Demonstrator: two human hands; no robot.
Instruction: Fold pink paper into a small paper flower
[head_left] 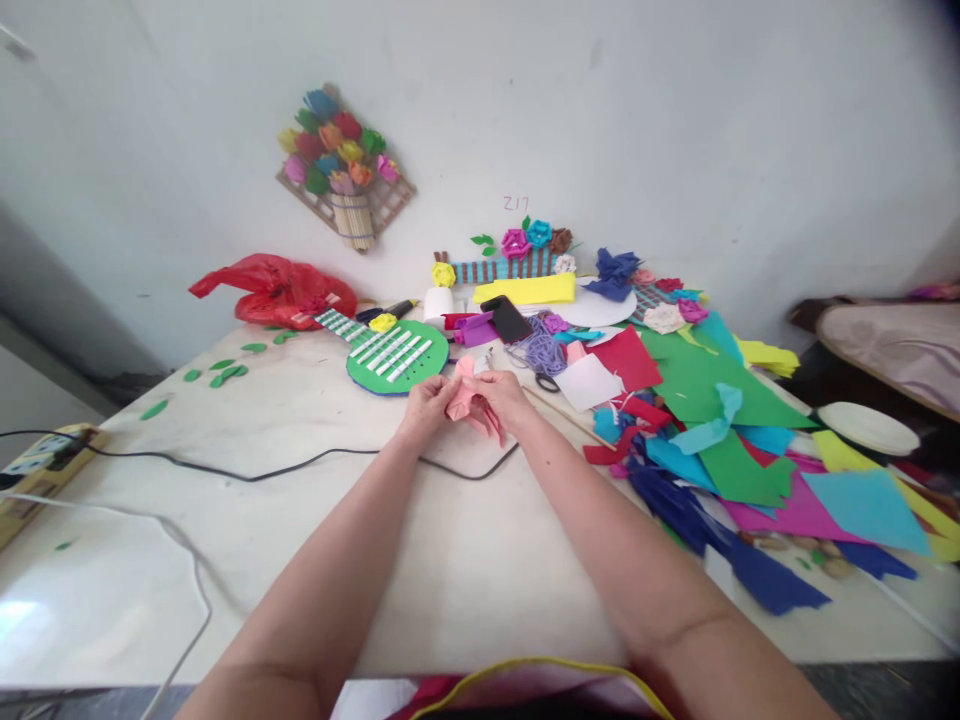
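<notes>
Near the middle of the table, my left hand [427, 405] and my right hand [500, 395] meet around a pink paper piece [463, 398], which looks folded like a flower, with strips hanging below. Both hands pinch it, the left at its left edge and the right at its upper right. Just behind them lies a green guitar-shaped craft [397, 357] with white strips across it. A black phone [510, 320], a tangle of purple yarn [546, 350] and a pair of scissors [547, 383] are beyond my right hand.
Coloured paper scraps [742, 450] cover the right side. A red plastic bag [274, 290] and green paper leaves [227, 375] are at the left. A black cable [247, 477] crosses the table from a power strip [45, 465]. A thin stick [568, 418] lies right of my hands.
</notes>
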